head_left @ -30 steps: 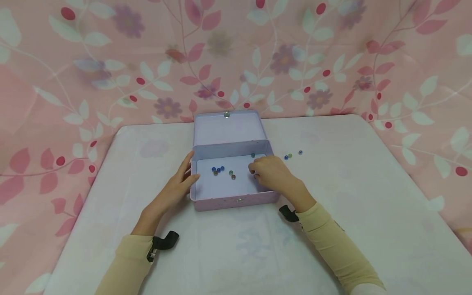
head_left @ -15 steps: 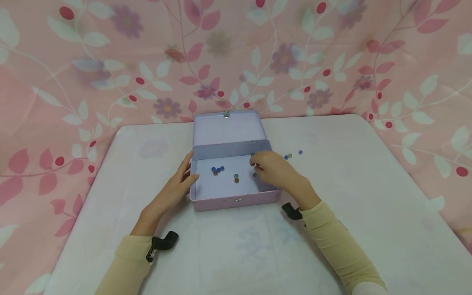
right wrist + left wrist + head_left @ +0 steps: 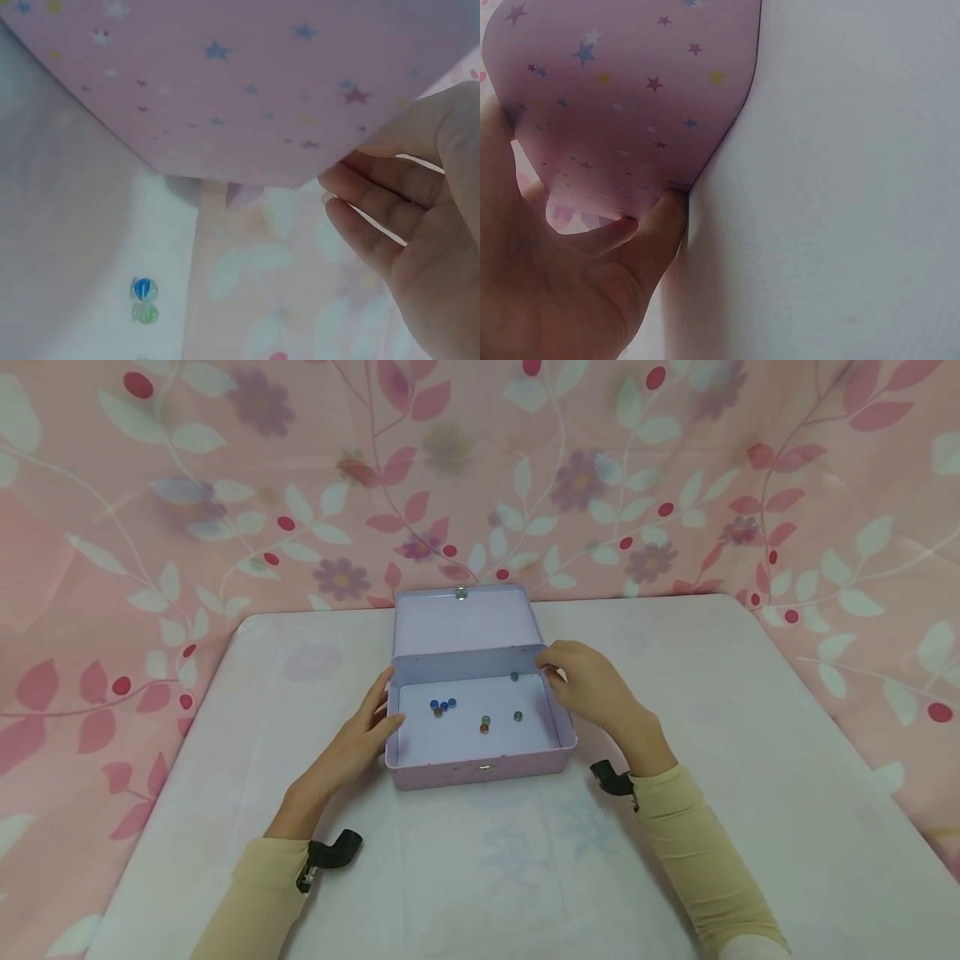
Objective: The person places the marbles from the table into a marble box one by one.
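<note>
My left hand (image 3: 356,735) grips the left end of an open pinkish-purple tin box (image 3: 480,768), its thumb over the rim and other fingers against the star-printed wall. My right hand (image 3: 588,689) hovers over the right rim near the back corner. Its fingers are loosely bent, with no object visible between them. Inside lie several glass marbles: a blue and brown cluster (image 3: 443,706) at left, a brown marble (image 3: 484,728) touching a green one, a lone green marble (image 3: 518,716), and another green marble (image 3: 514,676) at the back wall.
The box's hinged lid (image 3: 467,618) leans back, with a metal clasp (image 3: 461,592) at its top edge. In the right wrist view, a blue marble (image 3: 144,289) and a green marble (image 3: 145,313) lie outside on the white cloth. A floral curtain (image 3: 480,468) hangs behind the table.
My right hand has moved from inside the box to its right rim, uncovering a green marble. The brown and green pair has rolled rightward. My left hand stays in place.
</note>
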Demonstrator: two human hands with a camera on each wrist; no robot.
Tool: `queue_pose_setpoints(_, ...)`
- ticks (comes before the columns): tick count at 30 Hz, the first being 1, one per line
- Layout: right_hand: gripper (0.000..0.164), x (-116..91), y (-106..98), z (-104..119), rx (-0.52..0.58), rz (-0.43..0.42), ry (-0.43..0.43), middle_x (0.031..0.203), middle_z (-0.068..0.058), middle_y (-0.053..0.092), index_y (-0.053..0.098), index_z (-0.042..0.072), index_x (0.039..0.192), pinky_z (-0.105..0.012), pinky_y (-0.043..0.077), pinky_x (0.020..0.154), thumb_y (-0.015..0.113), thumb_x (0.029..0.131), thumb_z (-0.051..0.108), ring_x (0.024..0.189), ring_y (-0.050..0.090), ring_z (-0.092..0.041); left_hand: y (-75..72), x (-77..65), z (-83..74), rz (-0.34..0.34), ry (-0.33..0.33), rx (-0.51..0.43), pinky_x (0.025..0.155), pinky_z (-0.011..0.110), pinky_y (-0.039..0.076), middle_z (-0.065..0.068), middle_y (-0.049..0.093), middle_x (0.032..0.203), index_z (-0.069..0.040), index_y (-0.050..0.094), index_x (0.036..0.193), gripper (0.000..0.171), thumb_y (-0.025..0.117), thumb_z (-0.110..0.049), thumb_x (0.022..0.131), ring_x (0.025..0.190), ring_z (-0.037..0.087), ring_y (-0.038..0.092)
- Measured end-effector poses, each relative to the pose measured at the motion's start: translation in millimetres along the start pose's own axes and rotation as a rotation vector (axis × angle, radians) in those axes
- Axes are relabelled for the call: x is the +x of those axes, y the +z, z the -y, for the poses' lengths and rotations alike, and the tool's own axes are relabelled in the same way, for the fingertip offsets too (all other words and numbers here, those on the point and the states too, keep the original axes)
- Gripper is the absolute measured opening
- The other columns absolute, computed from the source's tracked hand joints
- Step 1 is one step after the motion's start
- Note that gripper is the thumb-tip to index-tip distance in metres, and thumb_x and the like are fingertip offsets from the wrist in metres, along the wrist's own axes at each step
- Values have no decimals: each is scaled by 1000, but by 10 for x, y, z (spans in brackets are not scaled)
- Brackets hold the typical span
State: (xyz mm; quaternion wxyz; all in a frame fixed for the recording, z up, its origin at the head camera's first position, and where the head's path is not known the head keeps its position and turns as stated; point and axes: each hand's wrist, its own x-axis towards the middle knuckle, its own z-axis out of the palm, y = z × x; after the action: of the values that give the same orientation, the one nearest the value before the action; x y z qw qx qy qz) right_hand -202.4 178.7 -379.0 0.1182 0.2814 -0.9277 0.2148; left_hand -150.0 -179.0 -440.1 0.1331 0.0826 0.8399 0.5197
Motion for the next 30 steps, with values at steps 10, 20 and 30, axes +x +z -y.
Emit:
queue_pose_setpoints(10, 23, -38, -66, -342, -23, 43, 179, 106, -10, 71, 70, 5, 111, -45, 54, 83, 62, 90, 2, 94, 67, -27, 4, 9, -6, -1, -4, -2, 106, 68, 37, 10, 5, 169, -60, -2, 151, 71, 47, -43, 103, 153, 43, 18)
queue_pose_setpoints(20, 33, -106, -19, -692, -21, 137, 341, 110, -14, 68, 69, 4, 117, -48, 53, 80, 57, 86, 2, 96, 66, -32, 6, 12, 6, -4, 3, -3, 106, 68, 37, 10, 4, 169, -59, -2, 152, 70, 46, -42, 103, 153, 43, 17)
queue_pose_setpoints(30, 32, -169, 82, -808, -63, 242, 335, 110, -18, 67, 69, 1, 118, -55, 50, 89, 56, 89, 2, 102, 64, -38, 5, 3, -1, -2, 0, -10, 106, 68, 37, 11, 5, 169, -59, -1, 152, 70, 46, -41, 104, 153, 43, 18)
